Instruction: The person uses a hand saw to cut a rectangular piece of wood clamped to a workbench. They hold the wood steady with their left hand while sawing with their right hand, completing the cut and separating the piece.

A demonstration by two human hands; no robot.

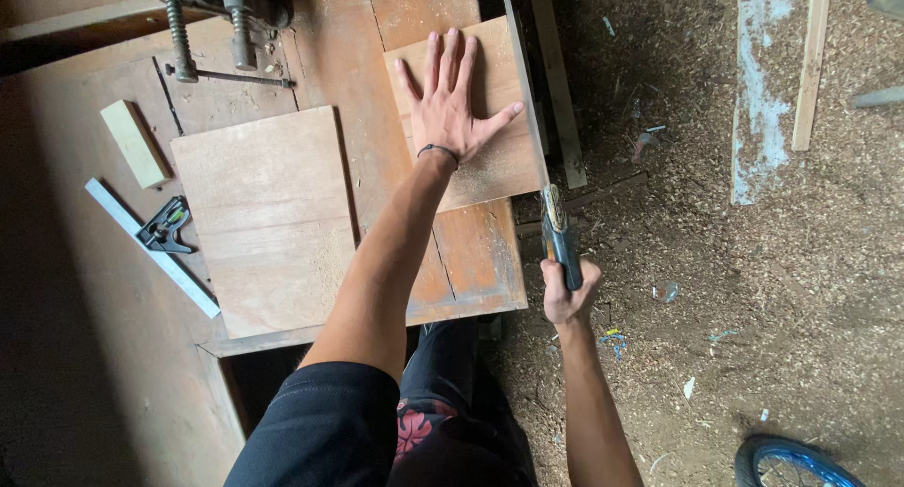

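Fingers spread wide, my left hand [452, 105] lies flat on the small wooden board [471, 120], pinning it to the workbench [330, 35]. My right hand [565, 294] has its fingers curled tight around the dark handle of the handsaw [546, 176], whose blade runs away from me along the board's right edge, just at the right side of the bench. Sawdust lies on the board's near corner beside the blade, so I judge the cut is under way along that edge; the next stroke calls for steady downward pressure from the flat hand and a straight push along the blade's line. Left of the pinned board lies a larger square board [268, 214], and farther left a pale wood block [135, 143] and a combination square [155, 242]. Clamp screws [207, 25] stand at the far edge. I see no containers; shavings cover the floor [753, 289] to the right.
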